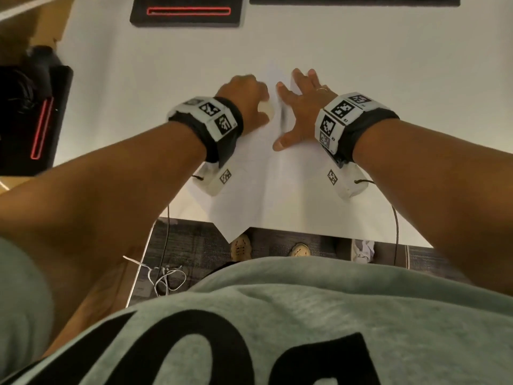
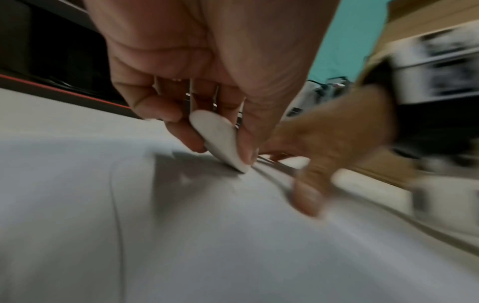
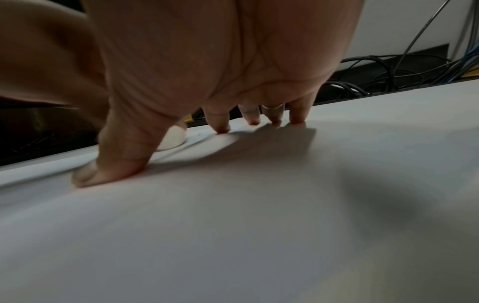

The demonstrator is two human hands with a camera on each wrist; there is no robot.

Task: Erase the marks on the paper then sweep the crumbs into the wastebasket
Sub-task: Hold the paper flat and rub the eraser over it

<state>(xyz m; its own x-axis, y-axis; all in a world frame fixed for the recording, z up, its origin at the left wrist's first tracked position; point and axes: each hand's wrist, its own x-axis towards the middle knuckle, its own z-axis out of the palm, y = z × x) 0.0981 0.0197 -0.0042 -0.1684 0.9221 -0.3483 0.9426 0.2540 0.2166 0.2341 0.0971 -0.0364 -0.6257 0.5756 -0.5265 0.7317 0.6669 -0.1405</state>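
Left hand (image 2: 207, 67) pinches eraser (image 2: 220, 141), tip on paper (image 1: 277, 190) just beside right hand (image 1: 302, 107). Right hand spread, fingers pressing paper flat. Erasing underway by appearance; faint line remains nearer wrist. Crumbs, wastebasket not discernible; sweeping undone.

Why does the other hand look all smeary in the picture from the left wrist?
Left wrist view: the right hand is motion-blurred, while the eraser in the left hand stays fairly sharp and throws a dark shadow on the paper. Right wrist view: dim, soft-edged shadows. Head view: edges bend from the wide lens.
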